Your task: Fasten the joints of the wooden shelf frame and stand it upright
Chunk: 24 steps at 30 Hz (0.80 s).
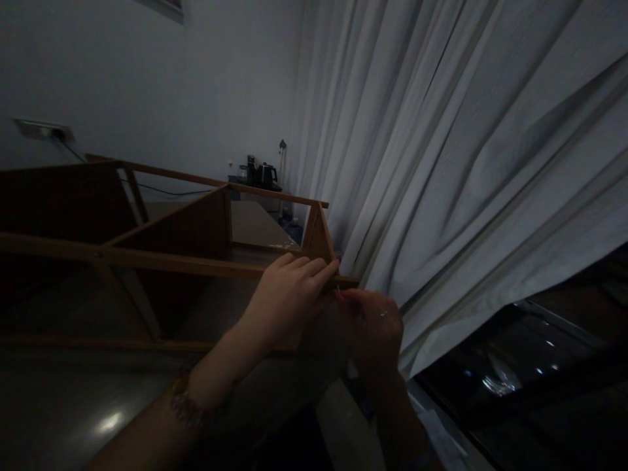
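Observation:
A brown wooden shelf unit [181, 263] lies on its side, with open bays between its boards. Over the right end of its near rail, my left hand [289, 291] is closed, fingers wrapped across the wood. Just right of it and slightly lower, my right hand [375, 327] pinches at the rail's end. A thin shiny piece [338, 288] shows at those fingertips, too small and dim to name. The right palm and lower fingers are in shadow.
White curtains [417, 131] hang close along the right side. Behind the shelf unit, a black kettle [267, 174] stands by the wall. A wall socket [42, 129] with a plugged-in cable is at left. Dark glass [515, 366] and papers [441, 435] lie at lower right.

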{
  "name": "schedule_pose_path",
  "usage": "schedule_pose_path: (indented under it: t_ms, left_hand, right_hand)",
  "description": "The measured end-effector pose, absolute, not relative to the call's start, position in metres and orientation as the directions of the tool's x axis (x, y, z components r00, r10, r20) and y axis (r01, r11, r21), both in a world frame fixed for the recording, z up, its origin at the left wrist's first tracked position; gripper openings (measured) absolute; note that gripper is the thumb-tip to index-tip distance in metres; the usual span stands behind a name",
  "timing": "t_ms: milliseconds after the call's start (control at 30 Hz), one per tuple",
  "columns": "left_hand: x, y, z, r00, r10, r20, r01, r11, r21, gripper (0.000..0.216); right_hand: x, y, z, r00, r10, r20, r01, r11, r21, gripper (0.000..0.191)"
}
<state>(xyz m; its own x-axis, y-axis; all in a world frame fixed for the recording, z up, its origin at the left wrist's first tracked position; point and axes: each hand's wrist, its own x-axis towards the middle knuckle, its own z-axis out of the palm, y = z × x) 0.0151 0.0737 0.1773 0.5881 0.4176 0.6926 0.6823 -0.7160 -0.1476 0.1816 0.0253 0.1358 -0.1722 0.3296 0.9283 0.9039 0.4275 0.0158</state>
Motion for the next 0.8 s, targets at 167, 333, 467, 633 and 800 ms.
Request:
schedule_pose_path:
  t_ms: [167,333,467,633,800]
  left_hand:
    - [0.015,0.07,0.177,0.651,0.412,0.638,0.65,-0.736,-0.188,0.05]
    - [0.02,0.066,0.174,0.646,0.411,0.643,0.66,-0.724,-0.201,0.041]
    - [0.021,0.066,0.174,0.649,0.415,0.638,0.661,-0.723,-0.201,0.039]
    - [0.014,0.069,0.181,0.708,0.443,0.55,0.613,-0.772,-0.167,0.047]
    - [0.008,0.071,0.182,0.725,0.437,0.532,0.592,-0.791,-0.156,0.05]
  right_hand:
    - [0.177,0.028,0.129,-0.025,0.44,0.898,0.837,0.5,-0.222,0.014]
    - [0.172,0.032,0.122,0.015,0.494,0.869,0.807,0.508,-0.302,0.022]
    - [0.171,0.035,0.121,0.019,0.458,0.889,0.81,0.514,-0.282,0.019]
    - [0.172,0.036,0.126,-0.075,0.385,0.92,0.842,0.518,-0.149,0.009]
    - [0.175,0.035,0.135,-0.217,0.328,0.919,0.875,0.482,0.034,0.01]
